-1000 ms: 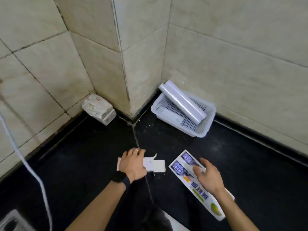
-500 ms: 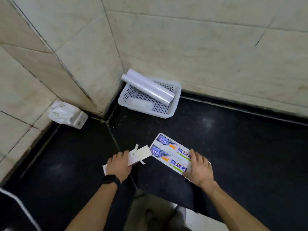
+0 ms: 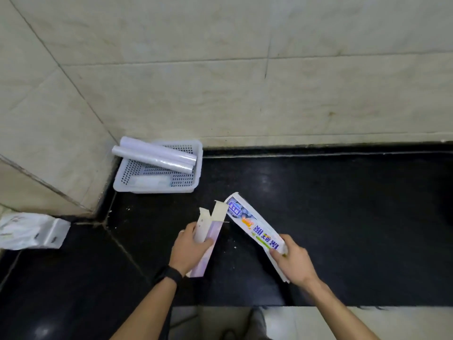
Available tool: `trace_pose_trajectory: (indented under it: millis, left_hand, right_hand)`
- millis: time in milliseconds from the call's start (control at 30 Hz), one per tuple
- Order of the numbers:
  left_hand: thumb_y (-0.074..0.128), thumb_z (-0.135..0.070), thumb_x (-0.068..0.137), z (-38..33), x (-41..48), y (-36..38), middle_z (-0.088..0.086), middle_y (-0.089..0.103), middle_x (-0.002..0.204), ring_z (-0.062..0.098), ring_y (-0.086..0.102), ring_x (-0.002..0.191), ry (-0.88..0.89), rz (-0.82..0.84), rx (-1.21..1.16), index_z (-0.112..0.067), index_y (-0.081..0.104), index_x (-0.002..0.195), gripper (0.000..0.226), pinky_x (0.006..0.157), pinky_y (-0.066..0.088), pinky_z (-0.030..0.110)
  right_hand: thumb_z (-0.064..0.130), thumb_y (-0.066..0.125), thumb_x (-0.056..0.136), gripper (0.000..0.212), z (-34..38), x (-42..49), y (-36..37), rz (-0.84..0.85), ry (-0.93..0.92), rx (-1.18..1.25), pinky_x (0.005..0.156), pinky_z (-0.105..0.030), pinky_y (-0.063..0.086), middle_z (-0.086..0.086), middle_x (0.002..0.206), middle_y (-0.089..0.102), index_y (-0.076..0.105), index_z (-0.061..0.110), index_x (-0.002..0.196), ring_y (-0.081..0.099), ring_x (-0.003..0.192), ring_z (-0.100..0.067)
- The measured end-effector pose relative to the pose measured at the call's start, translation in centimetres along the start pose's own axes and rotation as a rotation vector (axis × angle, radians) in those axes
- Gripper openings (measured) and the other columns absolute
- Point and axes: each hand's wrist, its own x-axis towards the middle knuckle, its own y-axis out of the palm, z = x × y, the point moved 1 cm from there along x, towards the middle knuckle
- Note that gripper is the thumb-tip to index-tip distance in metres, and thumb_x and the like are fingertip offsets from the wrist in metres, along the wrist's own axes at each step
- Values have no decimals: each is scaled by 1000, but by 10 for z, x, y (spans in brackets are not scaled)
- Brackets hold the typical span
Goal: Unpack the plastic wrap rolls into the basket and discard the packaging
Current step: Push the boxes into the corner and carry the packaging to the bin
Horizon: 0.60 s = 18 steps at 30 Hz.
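Both cartons had been lifted off the black counter (image 3: 343, 217) since the earlier frame. The pale lilac opened carton (image 3: 208, 241) was clasped in the left hand (image 3: 188, 249), the flattened printed cardboard carton (image 3: 255, 229) in the right hand (image 3: 291, 261). Far left, two clear plastic wrap rolls (image 3: 154, 155) lay across the white perforated basket (image 3: 196, 173), overhanging its rim; a knock could roll them out.

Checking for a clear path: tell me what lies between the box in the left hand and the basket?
Only bare black countertop separates the opened box from the white basket, per the head view.
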Motion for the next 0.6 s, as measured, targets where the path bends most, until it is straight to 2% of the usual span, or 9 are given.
trace_pose_trajectory:
  millis: [100, 200, 367, 467, 600]
  left_hand:
    - [72, -44, 76, -46, 10, 20, -2, 61, 115, 19, 59, 103, 133, 89, -30, -27, 53, 124, 55, 87, 51, 39]
    - [71, -46, 77, -98, 9, 43, -5, 59, 118, 17, 56, 106, 270, 162, -52, -29, 52, 127, 56, 88, 48, 37]
    - [70, -50, 74, -180, -20, 90, -7, 59, 116, 15, 57, 103, 489, 276, -48, -33, 52, 120, 52, 86, 50, 37]
    - [67, -54, 72, -224, -53, 127, -10, 57, 115, 14, 57, 103, 625, 374, 3, -38, 50, 119, 53, 87, 51, 38]
    - [66, -55, 71, -284, -109, 189, -10, 55, 116, 13, 57, 102, 759, 527, 63, -39, 50, 120, 53, 87, 51, 38]
  right_hand:
    - [35, 64, 91, 36, -21, -32, -31, -171, 87, 101, 74, -29, 45, 7, 104, 68, 54, 28, 125, 61, 88, -18]
    - [34, 66, 91, 31, -48, -69, -59, -346, 178, 213, 70, -24, 41, 14, 99, 66, 56, 28, 119, 60, 85, -12]
    - [33, 65, 92, 22, -97, -137, -99, -601, 297, 366, 75, -29, 43, 14, 103, 67, 58, 30, 113, 63, 94, -14]
    - [32, 63, 93, 25, -129, -180, -121, -752, 373, 432, 78, -31, 43, 10, 104, 66, 59, 28, 118, 63, 99, -19]
    - [29, 61, 95, 30, -177, -244, -144, -937, 471, 497, 79, -29, 37, 10, 106, 59, 57, 26, 125, 54, 95, -16]
